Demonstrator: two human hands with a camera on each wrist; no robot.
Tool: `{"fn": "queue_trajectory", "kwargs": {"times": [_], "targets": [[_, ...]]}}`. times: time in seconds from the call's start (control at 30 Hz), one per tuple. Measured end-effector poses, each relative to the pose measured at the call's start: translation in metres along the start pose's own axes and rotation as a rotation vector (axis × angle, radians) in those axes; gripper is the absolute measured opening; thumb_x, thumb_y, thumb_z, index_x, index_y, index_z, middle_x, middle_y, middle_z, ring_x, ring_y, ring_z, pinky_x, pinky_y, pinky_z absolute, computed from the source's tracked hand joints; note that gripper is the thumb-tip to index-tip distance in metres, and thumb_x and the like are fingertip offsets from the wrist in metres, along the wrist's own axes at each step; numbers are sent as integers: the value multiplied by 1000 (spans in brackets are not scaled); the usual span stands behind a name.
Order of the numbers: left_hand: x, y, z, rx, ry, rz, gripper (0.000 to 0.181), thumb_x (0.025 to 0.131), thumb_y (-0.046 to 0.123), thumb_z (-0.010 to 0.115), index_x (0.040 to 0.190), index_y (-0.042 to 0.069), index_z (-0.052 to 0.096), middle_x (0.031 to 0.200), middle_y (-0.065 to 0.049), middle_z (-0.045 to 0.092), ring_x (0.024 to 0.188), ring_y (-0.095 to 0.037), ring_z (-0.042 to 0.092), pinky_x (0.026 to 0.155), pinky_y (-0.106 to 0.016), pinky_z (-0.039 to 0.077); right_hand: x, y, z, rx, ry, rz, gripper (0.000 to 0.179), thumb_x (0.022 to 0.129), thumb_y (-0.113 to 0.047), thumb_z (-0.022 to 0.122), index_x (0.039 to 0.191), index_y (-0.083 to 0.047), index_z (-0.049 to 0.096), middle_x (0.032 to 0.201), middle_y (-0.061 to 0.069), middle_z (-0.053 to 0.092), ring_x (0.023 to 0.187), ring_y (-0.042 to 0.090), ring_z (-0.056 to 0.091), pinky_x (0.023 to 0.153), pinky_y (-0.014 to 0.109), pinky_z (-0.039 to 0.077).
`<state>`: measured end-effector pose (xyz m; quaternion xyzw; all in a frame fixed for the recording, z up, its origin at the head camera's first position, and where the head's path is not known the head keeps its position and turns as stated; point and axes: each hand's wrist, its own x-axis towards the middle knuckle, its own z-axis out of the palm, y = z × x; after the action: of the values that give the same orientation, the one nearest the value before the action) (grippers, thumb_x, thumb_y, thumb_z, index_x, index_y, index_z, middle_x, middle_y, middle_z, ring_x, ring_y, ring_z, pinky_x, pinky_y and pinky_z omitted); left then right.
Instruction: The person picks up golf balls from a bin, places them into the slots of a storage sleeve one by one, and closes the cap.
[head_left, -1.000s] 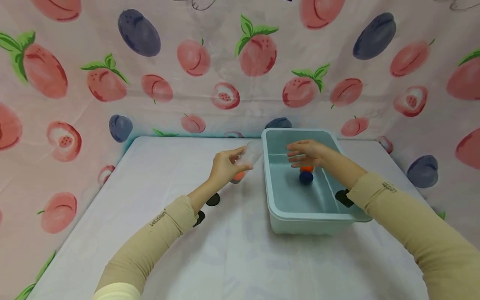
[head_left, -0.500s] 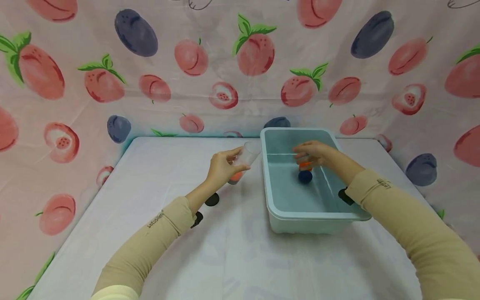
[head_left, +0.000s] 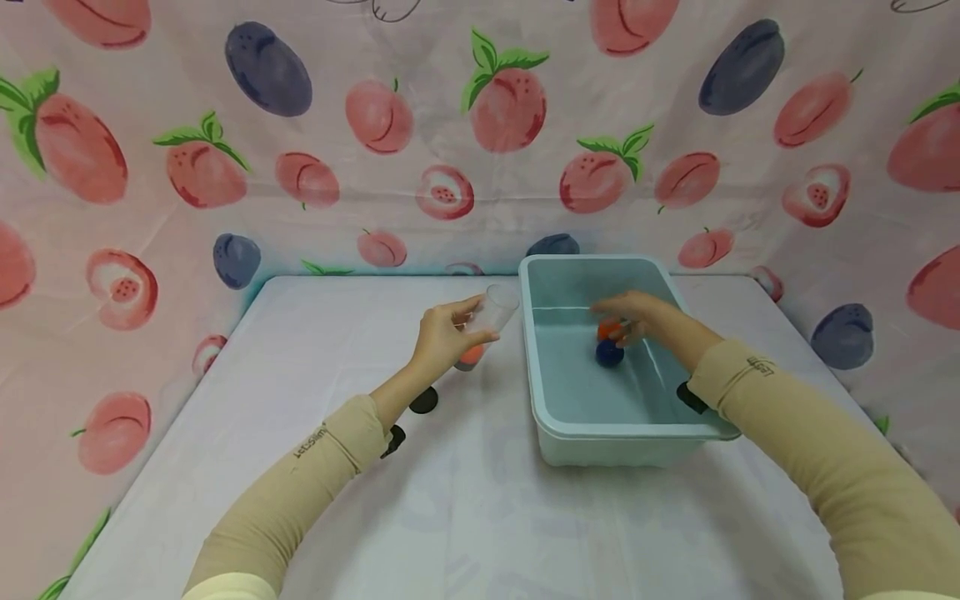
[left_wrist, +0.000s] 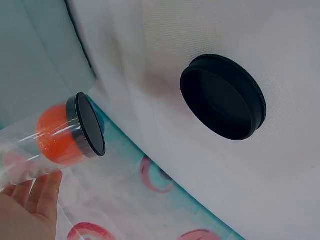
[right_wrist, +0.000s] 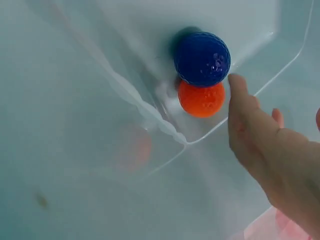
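Observation:
My left hand (head_left: 446, 337) grips a tilted clear plastic tube (head_left: 497, 307), its mouth toward the tub. At the tube's lower end sits an orange ball (left_wrist: 56, 134) against a black end cap (left_wrist: 91, 124). Inside the light blue tub (head_left: 637, 432), my right hand (head_left: 637, 315) reaches down with its fingers loosely spread. A dimpled blue golf ball (right_wrist: 202, 59) lies beside an orange ball (right_wrist: 201, 101) on the tub floor. In the right wrist view a fingertip is right at the blue ball's edge, and nothing is gripped.
A loose black cap (left_wrist: 222, 97) lies on the white table (head_left: 465, 500), left of the tub and below the left hand. Fruit-printed cloth (head_left: 517, 183) hangs behind the table and at both sides. Black wrist cameras sit under both cuffs.
My right hand has come down inside the tub, closer to the two balls. The left hand has tilted the tube slightly, showing more of the ball at its lower end.

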<state>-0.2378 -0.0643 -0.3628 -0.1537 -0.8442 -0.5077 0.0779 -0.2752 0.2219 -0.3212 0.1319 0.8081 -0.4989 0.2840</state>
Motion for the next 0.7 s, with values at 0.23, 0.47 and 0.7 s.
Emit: {"fn": "queue_trajectory", "kwargs": {"times": [0.23,0.47,0.7], "targets": [[0,-1,0,-2,2,-7,62,70,16,83,127,8,60,124,-13,63,108,-28,65,93,-38,53,0,2,-3,-57,11,96,68,99,-29,40,148,7,9,153,29,12,135,44,26,111,50,33],[0,-1,0,3,-1,-15,63,71,16,82,128,7,59,126,-13,62,109,-29,64,93,-38,53,14,7,-5,-108,-50,194,83,95,-38,50,149,3,2,153,29,12,136,49,21,106,60,34],[0,-1,1,0,-9,-17,65,70,15,83,129,6,57,127,-14,61,111,-32,62,93,-39,52,12,6,3,-93,-45,195,67,97,-33,46,147,3,19,154,28,9,138,47,16,107,61,33]]}}
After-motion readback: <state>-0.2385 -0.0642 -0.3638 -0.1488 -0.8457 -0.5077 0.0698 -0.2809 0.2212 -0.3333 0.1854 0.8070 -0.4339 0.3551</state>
